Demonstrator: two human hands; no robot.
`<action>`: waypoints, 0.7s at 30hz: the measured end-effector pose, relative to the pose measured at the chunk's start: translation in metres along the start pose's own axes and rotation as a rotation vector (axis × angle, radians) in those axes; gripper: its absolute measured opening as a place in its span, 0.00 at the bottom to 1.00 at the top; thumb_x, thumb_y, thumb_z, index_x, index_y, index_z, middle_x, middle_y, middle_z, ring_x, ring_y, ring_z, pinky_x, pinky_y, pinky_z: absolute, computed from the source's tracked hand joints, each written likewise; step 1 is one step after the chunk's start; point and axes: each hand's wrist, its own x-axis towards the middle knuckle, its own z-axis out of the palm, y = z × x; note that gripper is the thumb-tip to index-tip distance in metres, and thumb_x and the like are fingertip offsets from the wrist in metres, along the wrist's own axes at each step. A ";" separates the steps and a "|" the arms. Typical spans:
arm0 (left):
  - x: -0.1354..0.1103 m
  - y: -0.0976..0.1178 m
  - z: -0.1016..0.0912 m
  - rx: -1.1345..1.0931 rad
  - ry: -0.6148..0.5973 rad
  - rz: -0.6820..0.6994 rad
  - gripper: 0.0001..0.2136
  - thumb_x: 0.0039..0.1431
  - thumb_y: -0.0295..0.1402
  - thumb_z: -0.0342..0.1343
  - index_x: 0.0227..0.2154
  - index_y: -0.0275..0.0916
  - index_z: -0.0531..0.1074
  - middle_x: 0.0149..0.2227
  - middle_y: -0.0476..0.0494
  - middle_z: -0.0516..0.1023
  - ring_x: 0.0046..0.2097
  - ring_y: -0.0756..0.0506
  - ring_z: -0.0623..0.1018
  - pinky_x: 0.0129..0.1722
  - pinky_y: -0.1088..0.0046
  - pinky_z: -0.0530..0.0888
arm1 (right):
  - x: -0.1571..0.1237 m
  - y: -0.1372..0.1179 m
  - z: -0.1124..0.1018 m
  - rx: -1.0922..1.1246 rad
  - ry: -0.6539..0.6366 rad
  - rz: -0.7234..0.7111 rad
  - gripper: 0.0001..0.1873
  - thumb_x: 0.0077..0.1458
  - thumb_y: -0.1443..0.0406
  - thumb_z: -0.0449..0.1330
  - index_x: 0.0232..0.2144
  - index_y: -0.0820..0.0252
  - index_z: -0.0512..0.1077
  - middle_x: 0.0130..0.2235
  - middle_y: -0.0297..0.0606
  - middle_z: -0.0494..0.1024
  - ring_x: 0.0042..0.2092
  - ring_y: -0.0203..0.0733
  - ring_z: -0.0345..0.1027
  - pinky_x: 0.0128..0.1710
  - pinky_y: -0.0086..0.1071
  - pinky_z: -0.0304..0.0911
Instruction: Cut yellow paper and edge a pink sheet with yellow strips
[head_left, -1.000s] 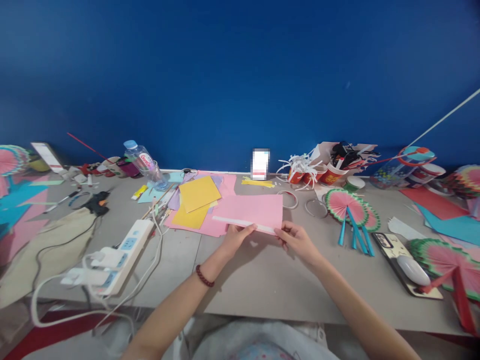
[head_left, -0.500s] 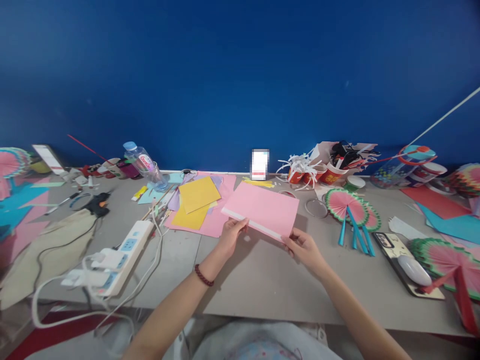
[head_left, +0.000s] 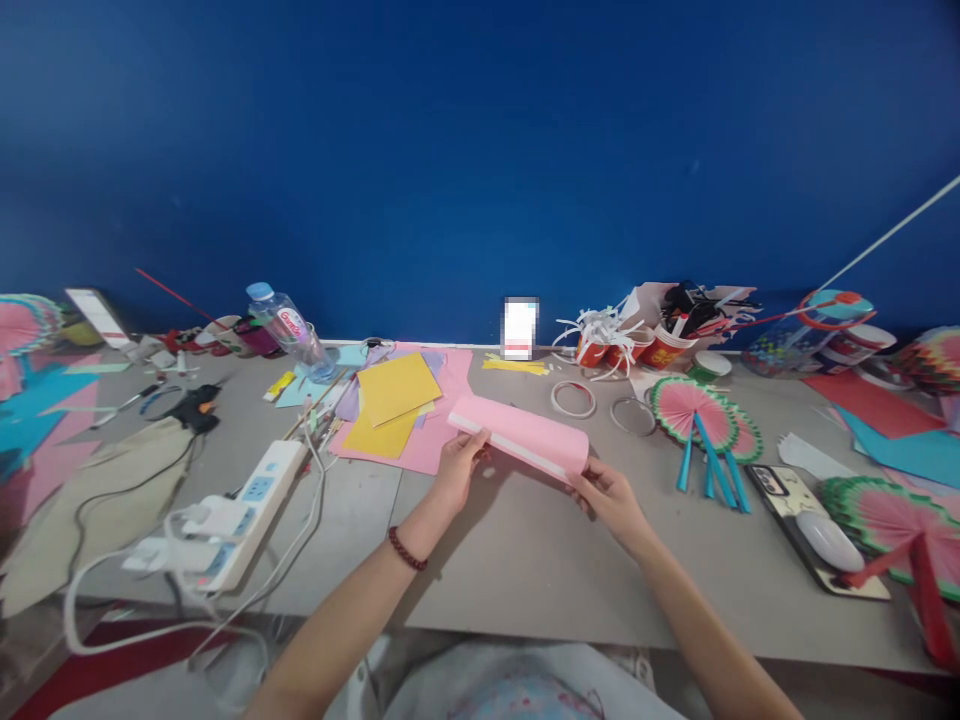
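A sheet of pink paper, curved over into a loose roll, is held above the table. Along its near edge runs a white strip. My left hand pinches the paper's left end between thumb and fingers. At the right end, my right hand grips the near corner the same way. Behind the paper lie two rolls of tape, one of them partly under the other things' shadow line. To the left, yellow paper squares rest on larger pink sheets.
A white power strip with tangled cables stands left. A plastic bottle leans near the blue wall, and a phone stands upright there. Pleated paper fans, paper cups and a phone with a mouse on it are right.
The pink sheet was nearly flat and now curls over toward me, uncovering a tape roll behind it. Both hands keep hold of it in almost the same place.
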 end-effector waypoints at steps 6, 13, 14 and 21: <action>-0.003 0.002 0.002 0.050 -0.011 0.014 0.18 0.46 0.46 0.64 0.17 0.36 0.68 0.20 0.49 0.69 0.26 0.51 0.69 0.31 0.74 0.67 | 0.000 -0.001 0.001 0.039 0.023 0.016 0.21 0.45 0.48 0.64 0.25 0.61 0.70 0.22 0.33 0.71 0.18 0.29 0.58 0.14 0.23 0.52; 0.000 -0.003 -0.002 0.157 -0.041 0.032 0.19 0.48 0.47 0.61 0.16 0.37 0.68 0.20 0.47 0.69 0.26 0.50 0.70 0.31 0.73 0.67 | 0.001 -0.003 -0.001 0.152 0.055 0.068 0.22 0.41 0.49 0.67 0.23 0.60 0.68 0.21 0.32 0.71 0.17 0.28 0.58 0.12 0.22 0.49; 0.001 -0.003 -0.003 0.167 -0.045 0.030 0.19 0.48 0.46 0.61 0.15 0.37 0.68 0.20 0.47 0.69 0.26 0.49 0.70 0.32 0.73 0.67 | 0.000 -0.004 -0.001 0.173 0.064 0.072 0.22 0.41 0.49 0.67 0.23 0.60 0.68 0.21 0.32 0.71 0.17 0.28 0.58 0.12 0.22 0.49; -0.001 -0.002 -0.001 0.189 -0.017 0.009 0.16 0.46 0.43 0.59 0.15 0.37 0.67 0.19 0.48 0.69 0.26 0.48 0.71 0.32 0.72 0.68 | -0.002 -0.014 0.000 0.270 0.116 0.109 0.22 0.36 0.49 0.70 0.22 0.60 0.69 0.19 0.32 0.71 0.18 0.30 0.59 0.13 0.22 0.51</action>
